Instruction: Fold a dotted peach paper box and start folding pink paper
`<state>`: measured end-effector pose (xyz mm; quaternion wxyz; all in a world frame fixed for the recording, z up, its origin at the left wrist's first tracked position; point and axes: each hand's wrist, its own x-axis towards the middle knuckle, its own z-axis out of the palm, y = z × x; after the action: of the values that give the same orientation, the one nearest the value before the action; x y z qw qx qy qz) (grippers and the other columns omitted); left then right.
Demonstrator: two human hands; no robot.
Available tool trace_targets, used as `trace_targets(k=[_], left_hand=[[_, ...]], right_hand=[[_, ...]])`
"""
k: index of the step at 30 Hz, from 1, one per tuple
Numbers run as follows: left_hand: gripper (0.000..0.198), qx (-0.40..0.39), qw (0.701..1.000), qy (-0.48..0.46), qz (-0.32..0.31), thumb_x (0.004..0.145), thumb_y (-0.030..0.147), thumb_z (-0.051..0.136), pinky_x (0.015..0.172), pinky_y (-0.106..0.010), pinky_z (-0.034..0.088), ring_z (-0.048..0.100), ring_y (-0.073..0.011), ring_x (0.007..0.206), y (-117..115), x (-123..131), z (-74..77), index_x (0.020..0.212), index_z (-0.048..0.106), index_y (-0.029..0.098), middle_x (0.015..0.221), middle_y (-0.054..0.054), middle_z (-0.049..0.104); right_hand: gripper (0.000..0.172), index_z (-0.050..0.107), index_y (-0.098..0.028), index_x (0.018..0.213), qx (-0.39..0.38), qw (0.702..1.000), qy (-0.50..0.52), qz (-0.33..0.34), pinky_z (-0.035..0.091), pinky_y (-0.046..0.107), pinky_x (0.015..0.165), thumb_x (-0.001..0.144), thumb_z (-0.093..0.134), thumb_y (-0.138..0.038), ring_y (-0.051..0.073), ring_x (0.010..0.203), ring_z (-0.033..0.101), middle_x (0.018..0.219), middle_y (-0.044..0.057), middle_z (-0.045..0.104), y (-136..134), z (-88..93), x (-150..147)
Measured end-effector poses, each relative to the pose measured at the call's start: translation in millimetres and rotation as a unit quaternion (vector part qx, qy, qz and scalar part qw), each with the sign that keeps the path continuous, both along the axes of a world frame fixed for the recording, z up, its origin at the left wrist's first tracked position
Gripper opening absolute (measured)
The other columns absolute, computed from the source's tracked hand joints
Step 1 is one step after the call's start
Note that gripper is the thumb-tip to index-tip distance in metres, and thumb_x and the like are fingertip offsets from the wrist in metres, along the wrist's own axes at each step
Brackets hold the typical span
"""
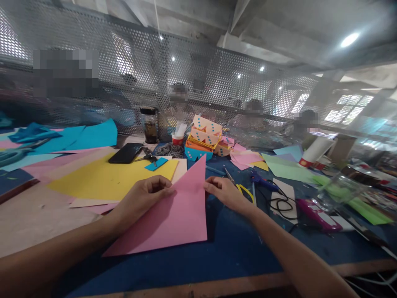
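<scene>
A pink sheet of paper (176, 219), triangular in outline with its tip pointing up and away, stands partly raised over the blue table (235, 252). My left hand (150, 192) pinches its slanted left edge between thumb and fingers. At the upper right edge, my right hand (225, 190) holds the paper with thumb and fingertips pressed together. A yellow sheet (111, 176) lies beyond my left hand. Scissors with yellow handles (245, 192) rest just past my right hand.
Behind the sheet are a black phone (125, 153), keys (151, 158), a dark bottle (149, 126) and stacked paper boxes (203, 136). To the right lie a blue glue gun (263, 181), a magenta device (319, 215) and a clear jar (341, 188). A perforated screen (204, 74) stands behind.
</scene>
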<state>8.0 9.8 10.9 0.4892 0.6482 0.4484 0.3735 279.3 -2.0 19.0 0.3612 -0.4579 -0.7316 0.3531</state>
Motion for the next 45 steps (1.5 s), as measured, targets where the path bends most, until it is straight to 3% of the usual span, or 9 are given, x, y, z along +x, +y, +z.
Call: trace_targets(k=[5, 10, 14, 17, 24, 30, 38, 41, 45], left_hand=[[0.041, -0.02, 0.999, -0.026, 0.027, 0.077, 0.056, 0.078, 0.055, -0.021, 0.036, 0.05, -0.0114, 0.064, 2, 1, 1.8, 0.086, 0.063, 0.019, 0.074, 0.003, 0.06], [0.043, -0.043, 0.999, -0.007, 0.0, 0.079, 0.059, 0.075, 0.057, -0.024, 0.038, 0.053, -0.0138, 0.065, 4, 0, -1.1, 0.081, 0.065, 0.017, 0.072, 0.0, 0.062], [0.041, -0.036, 0.998, -0.037, 0.037, 0.078, 0.057, 0.077, 0.059, -0.023, 0.04, 0.053, -0.0131, 0.066, 4, -2, 0.2, 0.081, 0.066, 0.018, 0.073, 0.001, 0.063], [0.04, -0.057, 0.995, -0.068, 0.055, 0.077, 0.055, 0.079, 0.062, -0.024, 0.044, 0.057, -0.0147, 0.07, 5, -3, 1.2, 0.084, 0.066, 0.018, 0.077, 0.0, 0.066], [0.037, -0.05, 0.994, -0.096, 0.02, 0.076, 0.05, 0.082, 0.06, -0.023, 0.041, 0.048, -0.0103, 0.061, 9, -1, -4.9, 0.076, 0.064, 0.018, 0.067, 0.004, 0.058], [0.035, -0.05, 0.994, -0.094, 0.013, 0.073, 0.046, 0.084, 0.063, -0.024, 0.043, 0.051, -0.0111, 0.062, 7, 3, -2.8, 0.072, 0.064, 0.018, 0.066, 0.003, 0.06], [0.033, 0.02, 0.998, -0.055, 0.009, 0.083, 0.05, 0.073, 0.066, -0.028, 0.047, 0.058, -0.0158, 0.065, 10, -2, 1.8, 0.075, 0.066, 0.019, 0.068, 0.0, 0.065], [0.032, 0.097, 0.994, 0.029, 0.028, 0.087, 0.051, 0.066, 0.072, -0.031, 0.049, 0.065, -0.0208, 0.076, 16, -8, 0.5, 0.081, 0.068, 0.02, 0.078, -0.004, 0.072], [0.03, 0.219, 0.957, 0.188, 0.033, 0.087, 0.051, 0.063, 0.083, -0.035, 0.049, 0.067, -0.0271, 0.095, 24, -13, -6.5, 0.093, 0.071, 0.023, 0.098, -0.006, 0.075]], right_hand=[[0.031, 0.064, -0.018, 0.076, -0.001, 1.0, -0.019, 0.015, 0.038, 0.026, 0.064, 0.093, 0.062, -0.044, 0.013, 0.069, 0.052, 0.072, -0.002, 0.059, -4, -0.9, -3], [0.032, 0.061, -0.018, 0.079, 0.015, 1.0, -0.006, -0.005, 0.036, 0.026, 0.067, 0.095, 0.057, -0.046, 0.014, 0.072, 0.048, 0.076, -0.001, 0.055, -3, 2.4, -2], [0.04, 0.059, -0.018, 0.075, -0.014, 0.999, -0.024, 0.028, 0.032, 0.026, 0.061, 0.093, 0.059, -0.053, 0.013, 0.066, 0.043, 0.069, -0.003, 0.049, -5, 2.6, 1], [0.038, 0.065, -0.017, 0.081, -0.04, 0.997, -0.035, 0.058, 0.033, 0.025, 0.062, 0.092, 0.062, -0.054, 0.013, 0.068, 0.046, 0.074, -0.002, 0.053, -8, 1.4, 1], [0.042, 0.058, -0.018, 0.075, 0.001, 1.0, 0.001, -0.029, 0.031, 0.026, 0.061, 0.091, 0.06, -0.056, 0.013, 0.066, 0.041, 0.07, -0.003, 0.046, -1, 2.3, 5], [0.043, 0.056, -0.019, 0.074, 0.03, 0.997, 0.035, -0.068, 0.032, 0.026, 0.061, 0.093, 0.055, -0.059, 0.013, 0.065, 0.04, 0.07, -0.003, 0.046, 4, -0.7, 8], [0.046, 0.055, -0.02, 0.071, 0.059, 0.992, 0.052, -0.103, 0.032, 0.027, 0.061, 0.093, 0.055, -0.061, 0.014, 0.066, 0.039, 0.069, -0.003, 0.044, 3, 0.2, 10], [0.043, 0.056, -0.02, 0.074, 0.081, 0.985, 0.064, -0.136, 0.032, 0.028, 0.064, 0.094, 0.055, -0.058, 0.015, 0.069, 0.038, 0.072, -0.002, 0.043, 5, 2.4, 16], [0.042, 0.054, -0.021, 0.074, 0.1, 0.977, 0.079, -0.168, 0.031, 0.028, 0.064, 0.095, 0.054, -0.057, 0.015, 0.07, 0.037, 0.072, -0.002, 0.042, 7, 4.6, 22]])
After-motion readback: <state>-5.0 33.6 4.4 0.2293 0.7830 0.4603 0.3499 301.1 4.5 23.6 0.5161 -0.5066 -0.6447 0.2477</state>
